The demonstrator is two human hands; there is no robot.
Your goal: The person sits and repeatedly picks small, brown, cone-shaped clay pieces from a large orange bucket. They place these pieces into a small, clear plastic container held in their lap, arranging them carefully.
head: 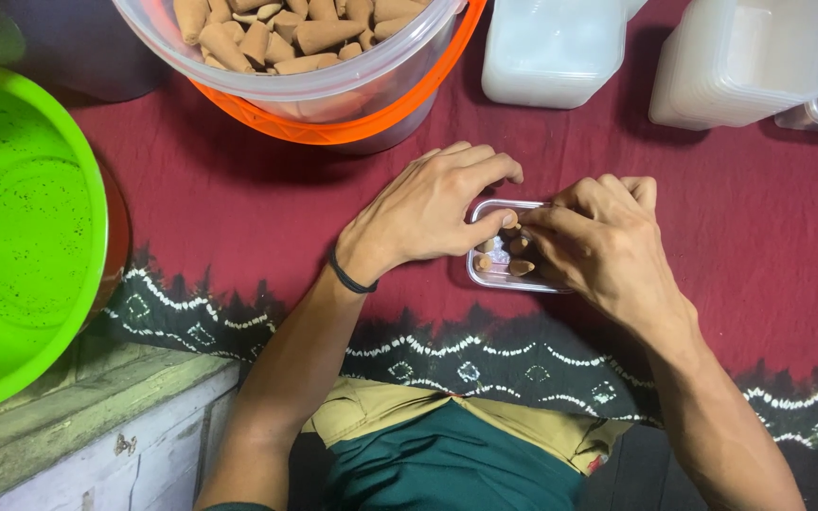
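1. While both hands meet over the small clear tray [485, 276], the left hand [428, 210] lies on its left and upper edge, thumb and forefinger pinched on a brown cone [509, 223] at the tray's top rim.
2. The right hand [603, 241] covers the tray's right side, fingers curled down among the cones inside; whether it grips one I cannot tell.
3. The tray lies directly between the hands, touching both, its long axis running left to right; cones [521, 268] inside lie roughly along that axis.
4. The left hand is nearer the big clear bucket [333, 99] of cones with its orange band, which stands just beyond it.
5. Everything rests on a dark red cloth [239, 189] with a white-patterned border, spread over the worktop.
6. A green basin [21, 237] sits far left; stacked translucent containers [740, 57] stand beyond the right hand, well apart.
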